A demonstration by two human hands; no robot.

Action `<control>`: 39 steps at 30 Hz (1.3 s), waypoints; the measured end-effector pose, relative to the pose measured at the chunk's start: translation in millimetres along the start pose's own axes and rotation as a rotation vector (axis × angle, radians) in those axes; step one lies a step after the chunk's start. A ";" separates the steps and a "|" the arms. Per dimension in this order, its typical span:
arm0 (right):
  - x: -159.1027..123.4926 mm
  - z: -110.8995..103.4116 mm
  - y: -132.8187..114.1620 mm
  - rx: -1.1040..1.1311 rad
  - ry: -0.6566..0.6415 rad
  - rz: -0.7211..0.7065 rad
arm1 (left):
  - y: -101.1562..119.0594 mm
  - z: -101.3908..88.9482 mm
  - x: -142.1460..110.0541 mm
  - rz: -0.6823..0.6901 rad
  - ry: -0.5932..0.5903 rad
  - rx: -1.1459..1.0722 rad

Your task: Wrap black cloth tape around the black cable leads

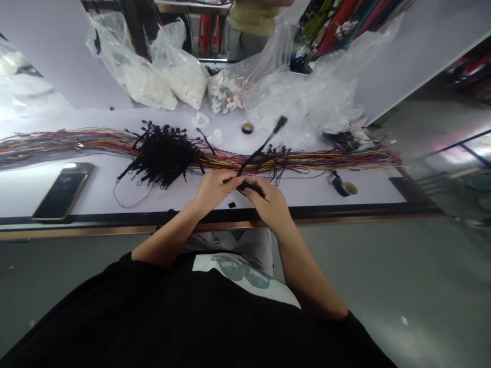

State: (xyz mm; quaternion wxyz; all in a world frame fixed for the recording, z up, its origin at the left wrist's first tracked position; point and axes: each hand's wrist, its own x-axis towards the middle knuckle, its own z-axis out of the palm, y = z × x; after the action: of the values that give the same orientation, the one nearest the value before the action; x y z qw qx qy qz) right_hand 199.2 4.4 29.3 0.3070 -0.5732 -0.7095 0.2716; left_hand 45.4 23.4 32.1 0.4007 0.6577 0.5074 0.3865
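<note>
Close together near the table's front edge, both hands work at a thin black cable (259,152). Its dark connector end points up and to the right over the wires. My left hand (215,190) pinches the cable's lower end between thumb and fingertips. My right hand (269,200) is closed around a dark piece (251,189) beside that end; the fingers partly hide it, and I cannot tell its kind. A small black scrap (232,205) lies just below the hands. Behind them, a long bundle of coloured wires (226,162) runs across the table.
Left of the hands are a heap of black cables (163,156) and a phone (63,190). Black tape rolls (247,128) (347,189) lie behind and to the right. Clear bags of white parts (187,79) line the back. A person (255,23) stands beyond.
</note>
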 end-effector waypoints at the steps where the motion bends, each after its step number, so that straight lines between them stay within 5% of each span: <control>1: 2.5 -0.9 0.0 -0.014 -0.020 0.000 | -2.4 -1.6 0.5 0.040 0.005 0.096; 4: 8.3 -2.8 -3.2 -0.101 -0.089 -0.013 | -6.8 -6.5 2.4 0.104 -0.009 0.309; 7: 11.1 -3.9 -9.9 -0.221 -0.144 -0.046 | -6.9 -9.2 3.1 0.017 -0.066 0.325; 21: 16.4 4.9 -11.9 -0.531 -0.212 -0.067 | -26.9 11.0 1.4 -0.107 -0.023 -0.326; 31: 12.5 10.8 -6.2 -0.823 -0.213 -0.264 | -31.5 8.3 -2.2 -0.170 -0.095 -0.133; 39: 16.3 13.2 4.2 -0.832 -0.335 -0.382 | -32.4 8.2 -10.4 -0.327 -0.181 -0.293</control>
State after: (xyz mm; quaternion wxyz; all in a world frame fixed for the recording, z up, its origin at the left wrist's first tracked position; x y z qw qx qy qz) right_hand 189.5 20.7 19.5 -0.0224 -0.4552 -0.8901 -0.0077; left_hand 39.4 17.5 -2.0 0.5930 0.5335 0.5076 0.3258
